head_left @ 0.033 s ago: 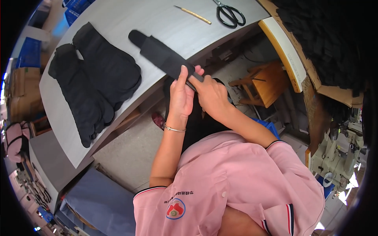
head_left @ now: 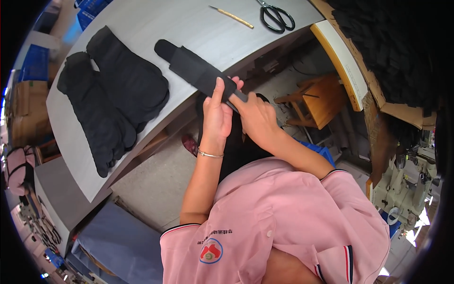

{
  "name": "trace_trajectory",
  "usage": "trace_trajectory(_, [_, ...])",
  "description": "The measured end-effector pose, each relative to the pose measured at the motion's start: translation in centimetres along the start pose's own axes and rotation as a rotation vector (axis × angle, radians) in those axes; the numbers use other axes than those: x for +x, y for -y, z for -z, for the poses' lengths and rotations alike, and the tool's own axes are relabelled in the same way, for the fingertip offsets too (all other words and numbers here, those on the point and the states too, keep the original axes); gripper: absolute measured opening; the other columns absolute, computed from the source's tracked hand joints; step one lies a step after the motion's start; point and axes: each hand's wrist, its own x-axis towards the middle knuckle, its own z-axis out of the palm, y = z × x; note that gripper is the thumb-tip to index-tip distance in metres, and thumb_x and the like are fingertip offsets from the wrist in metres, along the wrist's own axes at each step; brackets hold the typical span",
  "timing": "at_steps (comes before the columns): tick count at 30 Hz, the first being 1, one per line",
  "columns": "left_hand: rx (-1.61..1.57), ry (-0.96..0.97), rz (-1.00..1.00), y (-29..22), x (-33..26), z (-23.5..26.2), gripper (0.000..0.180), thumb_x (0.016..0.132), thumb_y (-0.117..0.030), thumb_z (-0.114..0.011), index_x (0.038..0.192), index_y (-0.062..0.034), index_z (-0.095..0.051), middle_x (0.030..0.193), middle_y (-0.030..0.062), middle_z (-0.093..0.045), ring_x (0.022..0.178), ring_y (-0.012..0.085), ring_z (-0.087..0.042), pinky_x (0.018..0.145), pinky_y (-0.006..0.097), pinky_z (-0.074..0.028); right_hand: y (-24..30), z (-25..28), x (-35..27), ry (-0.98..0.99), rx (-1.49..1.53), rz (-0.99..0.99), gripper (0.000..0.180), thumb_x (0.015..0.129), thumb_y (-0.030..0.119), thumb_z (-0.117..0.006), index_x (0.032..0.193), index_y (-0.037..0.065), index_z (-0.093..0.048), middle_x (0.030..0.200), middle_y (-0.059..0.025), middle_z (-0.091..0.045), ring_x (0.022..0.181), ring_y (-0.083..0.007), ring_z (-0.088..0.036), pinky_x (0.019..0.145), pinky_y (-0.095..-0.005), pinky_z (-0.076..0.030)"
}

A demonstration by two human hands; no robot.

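A flat black strip of cloth [head_left: 196, 70] reaches from my hands up over the front edge of the table [head_left: 189, 23]. Its far end is a narrower, rounded tongue; the wider part looks like a layer wrapped or folded around it. My left hand [head_left: 217, 116] is closed on the strip from beneath, thumb along its side. At the near end, the fingers of my right hand [head_left: 257, 116] grip the same strip, partly hiding it. To the left, two black toe socks [head_left: 127, 66] lie flat on the table, the nearer one with its toes toward me.
Black-handled scissors [head_left: 276, 20] and a thin wooden-handled tool [head_left: 231, 17] lie at the table's far side. At right are a wooden stool [head_left: 321, 102] and a cardboard box [head_left: 402, 116] full of black pieces. A sewing machine [head_left: 406, 184] stands beyond my right arm.
The strip's far end has shifted slightly toward me. My right hand has moved a little to the right at the near end; my left hand stays nearly in place.
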Motion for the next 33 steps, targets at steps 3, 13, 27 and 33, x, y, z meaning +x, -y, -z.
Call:
trace_trajectory(3, [0.026, -0.019, -0.01, 0.5, 0.1, -0.3, 0.032, 0.099, -0.025, -0.063, 0.11, 0.0036, -0.058, 0.105, 0.0177, -0.068, 0.093, 0.0264, -0.069, 0.084, 0.04, -0.058, 0.3, 1.1, -2.7, 0.083, 0.079, -0.058, 0.076, 0.072, 0.005, -0.072, 0.142, 0.016, -0.045, 0.103, -0.0257, -0.058, 0.076, -0.0371, -0.067, 0.056, -0.0389, -0.055])
trace_trajectory(13, [0.066, 0.031, -0.008, 0.5, 0.5, 0.5, 0.026, 0.099, -0.026, -0.063, 0.106, -0.0014, -0.061, 0.095, 0.0088, -0.066, 0.086, 0.0198, -0.066, 0.084, 0.038, -0.057, 2.1, -2.8, 2.9, 0.115, -0.173, -0.085, 0.022, 0.081, 0.017, -0.065, 0.102, 0.014, -0.061, 0.093, -0.0168, -0.061, 0.069, -0.0231, -0.065, 0.052, -0.0307, -0.051])
trace_trajectory(27, [0.103, 0.025, 0.046, 0.4, -0.5, 0.8, 0.033, 0.099, -0.029, -0.061, 0.111, 0.0017, -0.06, 0.103, 0.0159, -0.069, 0.094, 0.026, -0.07, 0.087, 0.04, -0.057, 1.0, 0.7, -2.2, 0.173, 0.093, -0.052, 0.077, 0.076, 0.002, -0.066, 0.147, 0.019, -0.041, 0.108, -0.0247, -0.057, 0.08, -0.036, -0.066, 0.058, -0.0397, -0.056])
trace_trajectory(33, [0.127, 0.049, 0.049, 0.1, -0.5, 1.1, 0.035, 0.1, -0.031, -0.06, 0.112, 0.0017, -0.061, 0.107, 0.0159, -0.068, 0.1, 0.0261, -0.067, 0.092, 0.039, -0.053, 2.2, -1.6, 1.8, 0.129, 0.041, -0.083, 0.062, 0.08, 0.008, -0.063, 0.139, 0.013, -0.046, 0.089, -0.0214, -0.061, 0.072, -0.0359, -0.067, 0.052, -0.0407, -0.055])
